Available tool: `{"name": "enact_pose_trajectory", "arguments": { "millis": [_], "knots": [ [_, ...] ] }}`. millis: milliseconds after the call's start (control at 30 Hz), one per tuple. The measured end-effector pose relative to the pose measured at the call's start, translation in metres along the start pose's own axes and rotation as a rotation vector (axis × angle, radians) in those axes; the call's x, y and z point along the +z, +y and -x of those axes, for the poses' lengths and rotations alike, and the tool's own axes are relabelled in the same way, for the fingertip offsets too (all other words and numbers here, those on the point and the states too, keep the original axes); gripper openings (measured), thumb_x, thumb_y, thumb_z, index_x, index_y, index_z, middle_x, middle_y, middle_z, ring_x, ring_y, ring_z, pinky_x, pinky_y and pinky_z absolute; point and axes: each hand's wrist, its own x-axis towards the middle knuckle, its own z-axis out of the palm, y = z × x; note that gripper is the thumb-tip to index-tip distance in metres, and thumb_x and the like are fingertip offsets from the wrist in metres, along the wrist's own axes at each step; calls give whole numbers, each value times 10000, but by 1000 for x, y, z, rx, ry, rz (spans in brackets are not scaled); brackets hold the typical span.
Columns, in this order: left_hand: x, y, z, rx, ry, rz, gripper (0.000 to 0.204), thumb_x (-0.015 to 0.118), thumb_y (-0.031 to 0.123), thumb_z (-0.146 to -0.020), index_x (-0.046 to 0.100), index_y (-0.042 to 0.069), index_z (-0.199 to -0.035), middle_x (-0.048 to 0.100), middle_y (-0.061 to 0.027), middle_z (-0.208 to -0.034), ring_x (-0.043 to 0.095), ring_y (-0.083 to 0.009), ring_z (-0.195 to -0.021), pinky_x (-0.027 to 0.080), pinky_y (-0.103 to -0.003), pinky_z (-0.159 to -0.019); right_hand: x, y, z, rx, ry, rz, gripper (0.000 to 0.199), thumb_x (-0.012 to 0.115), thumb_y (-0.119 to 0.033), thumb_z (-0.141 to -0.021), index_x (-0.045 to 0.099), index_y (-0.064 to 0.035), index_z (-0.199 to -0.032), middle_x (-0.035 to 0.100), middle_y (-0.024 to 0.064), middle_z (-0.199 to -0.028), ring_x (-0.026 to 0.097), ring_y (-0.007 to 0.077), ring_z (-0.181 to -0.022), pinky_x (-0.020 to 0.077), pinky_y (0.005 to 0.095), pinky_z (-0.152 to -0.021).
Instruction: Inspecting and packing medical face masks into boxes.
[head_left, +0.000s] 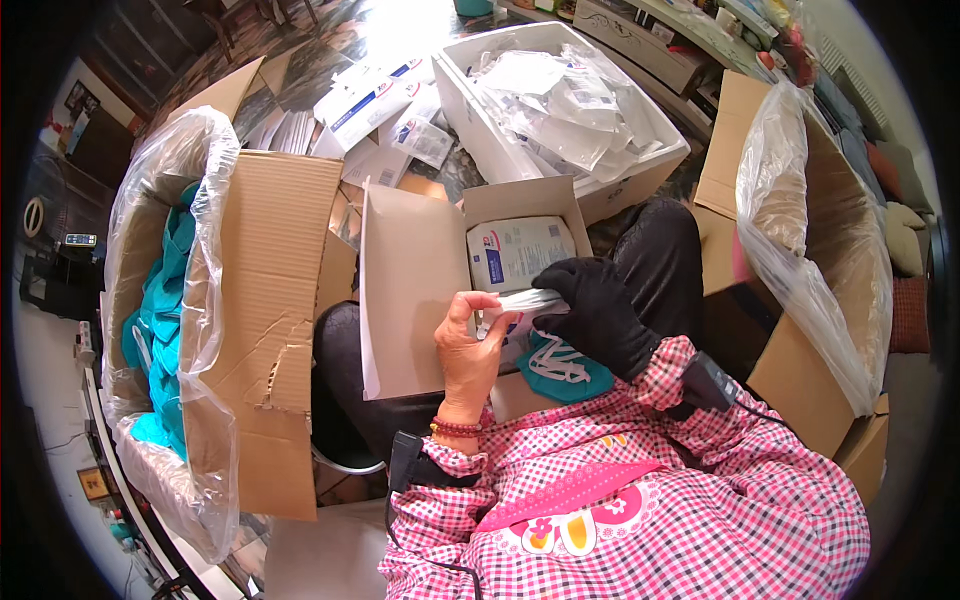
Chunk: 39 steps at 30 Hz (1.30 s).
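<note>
My left hand (pixel 470 345), bare with a red bead bracelet at the wrist, pinches one end of a white folded strip (pixel 530 302). My right hand (pixel 597 312), in a black glove, is closed on the strip's other end. The strip's exact kind is unclear. Below the right hand, a teal mask-like piece (pixel 560 372) with white straps lies on my lap. Just beyond my hands stands an opened white carton (pixel 412 290). Inside it sits a sealed white packet (pixel 530 248) with a blue and red label; more of the carton's contents are hidden by my hands.
At left, a plastic-lined cardboard box (pixel 275 290) holds teal pieces (pixel 165 310). A white foam box (pixel 470 115) full of clear plastic bags (pixel 575 100) stands ahead. White cartons (pixel 370 110) lie beside it. Another plastic-lined cardboard box (pixel 825 350) stands at right.
</note>
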Motion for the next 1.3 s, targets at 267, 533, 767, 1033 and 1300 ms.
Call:
{"name": "enact_pose_trajectory", "arguments": {
  "millis": [267, 533, 767, 1033, 1300],
  "knots": [
    [0, 29, -3, -3, -65, 83, 284, 794, -45, -764, 623, 46, -972, 651, -24, -921, 638, -143, -915, 504, -297, -859, 7, 12, -10, 66, -294, -204, 363, 779, -114, -734, 720, -102, -1092, 698, 125, -899, 679, 315, -837, 538, 390, -763],
    [-11, 28, -7, 54, -13, -59, 306, 847, 23, -733, 653, 52, -968, 631, 8, -881, 584, -109, -851, 482, -272, -829, -15, -10, -27, 12, -173, -128, 673, 830, -161, -686, 594, -127, -1315, 611, 135, -1233, 584, 342, -1114, 460, 432, -958],
    [-13, 26, -8, 15, -93, 119, 216, 807, 6, -791, 640, 41, -923, 624, -4, -884, 576, -108, -843, 474, -261, -802, -27, -12, -19, -15, -72, -120, 697, 851, -176, -669, 588, -128, -1312, 587, 105, -1281, 536, 318, -1178, 420, 439, -996],
    [-14, 48, -15, -98, -35, 557, 106, 737, -20, -864, 656, 38, -900, 639, -35, -944, 617, -104, -890, 502, -235, -795, -30, -15, -11, 29, 43, -88, 657, 832, -188, -696, 593, -144, -1306, 576, 85, -1298, 531, 307, -1169, 414, 445, -982],
    [-3, 44, -10, -90, -139, 579, 89, 735, -1, -880, 655, 37, -882, 654, -30, -940, 624, -104, -846, 511, -233, -766, -25, -20, -16, 65, -122, -212, 364, 817, -228, -742, 702, -143, -1077, 659, 100, -949, 635, 316, -905, 498, 430, -789]
  ]
}}
